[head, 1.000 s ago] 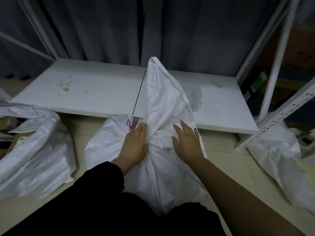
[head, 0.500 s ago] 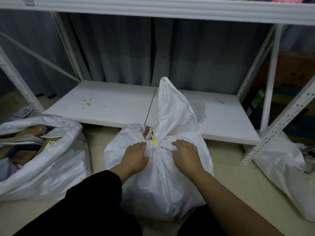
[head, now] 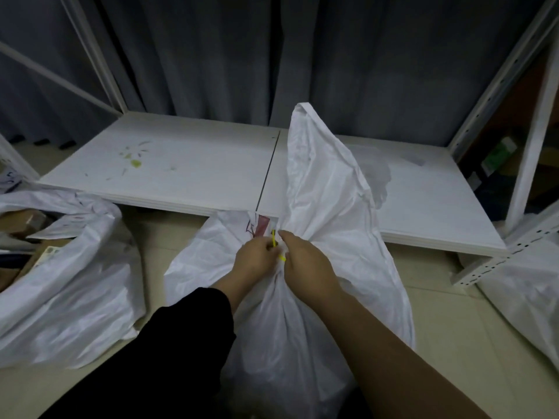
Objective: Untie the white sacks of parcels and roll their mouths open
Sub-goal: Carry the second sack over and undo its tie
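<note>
A white sack (head: 317,313) stands on the floor before me, its neck cinched by a thin yellow tie (head: 274,241). Above the tie its loose top (head: 314,164) rises in a peak against the low shelf. My left hand (head: 255,261) and my right hand (head: 305,264) meet at the neck, fingers curled in and pinching the yellow tie from either side. A red label (head: 260,228) shows on the sack just behind the tie.
A second white sack (head: 75,291) lies at the left, mouth rolled open, with cardboard parcels (head: 27,219) inside. Another white sack (head: 526,297) slumps at the right. A low white shelf board (head: 169,164) and rack uprights (head: 496,92) stand behind.
Both hands have moved inward from the sack's sides to its neck and taken hold of the yellow tie. The camera has tilted down.
</note>
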